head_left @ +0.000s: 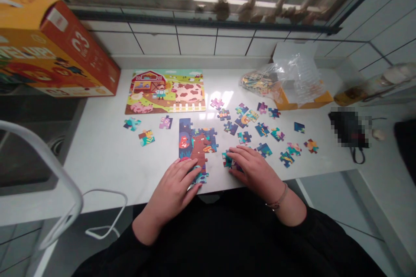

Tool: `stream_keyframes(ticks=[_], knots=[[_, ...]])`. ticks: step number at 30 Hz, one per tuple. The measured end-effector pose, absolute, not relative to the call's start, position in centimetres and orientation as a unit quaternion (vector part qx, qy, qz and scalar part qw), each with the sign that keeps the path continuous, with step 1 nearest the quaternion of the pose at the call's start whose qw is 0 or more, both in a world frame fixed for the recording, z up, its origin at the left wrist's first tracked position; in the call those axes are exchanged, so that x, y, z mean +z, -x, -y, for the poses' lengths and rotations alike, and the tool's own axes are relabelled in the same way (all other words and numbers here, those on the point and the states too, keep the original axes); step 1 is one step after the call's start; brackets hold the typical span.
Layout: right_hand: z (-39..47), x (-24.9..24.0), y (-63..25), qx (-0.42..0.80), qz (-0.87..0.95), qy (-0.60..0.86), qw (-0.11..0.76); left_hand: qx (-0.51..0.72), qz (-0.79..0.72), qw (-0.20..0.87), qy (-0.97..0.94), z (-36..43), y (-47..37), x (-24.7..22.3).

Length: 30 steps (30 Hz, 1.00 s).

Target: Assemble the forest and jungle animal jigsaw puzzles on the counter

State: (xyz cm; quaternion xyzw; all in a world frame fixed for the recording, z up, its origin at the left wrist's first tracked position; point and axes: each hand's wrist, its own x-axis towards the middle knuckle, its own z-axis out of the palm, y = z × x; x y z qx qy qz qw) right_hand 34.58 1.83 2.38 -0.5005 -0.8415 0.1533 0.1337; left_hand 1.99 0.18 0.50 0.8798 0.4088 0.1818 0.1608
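A partly joined puzzle [199, 143] with dark blue and brown pieces lies on the white counter. My left hand [177, 181] rests over its lower left part, fingers slightly apart, covering some pieces. To the right, my right hand [253, 166] has its fingers bent over a teal and purple piece [226, 160] near the counter's front edge; its fingertips partly hide that piece. Loose pieces [244, 137] are scattered beyond and right of my right hand. Several others, including a teal one [132, 124], lie left of the joined part.
A farm picture board [165, 91] lies behind the puzzle. An orange box [58, 47] stands back left beside a sink [29, 138]. At back right are a bag of pieces [261, 81] and an open box [305, 100]. A white cable [110, 190] hangs front left.
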Motion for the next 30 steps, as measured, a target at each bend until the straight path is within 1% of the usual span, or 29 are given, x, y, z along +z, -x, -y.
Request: stream_keyframes(ticks=[7,18,30], knots=[[-2.6,2.8,-34.2,0.178,0.851,0.474,0.138,0.211,-0.423,0.115,-0.874,1.3,-2.4,0.0],[-2.9,2.8,-33.1,0.188,0.85,0.467,0.157,0.204,-0.433,0.113,-0.87,1.1,-2.7,0.4],[-2.4,2.2,-33.3,0.148,0.864,0.469,0.111,0.218,-0.424,0.099,-0.874,0.7,-2.7,-0.1]])
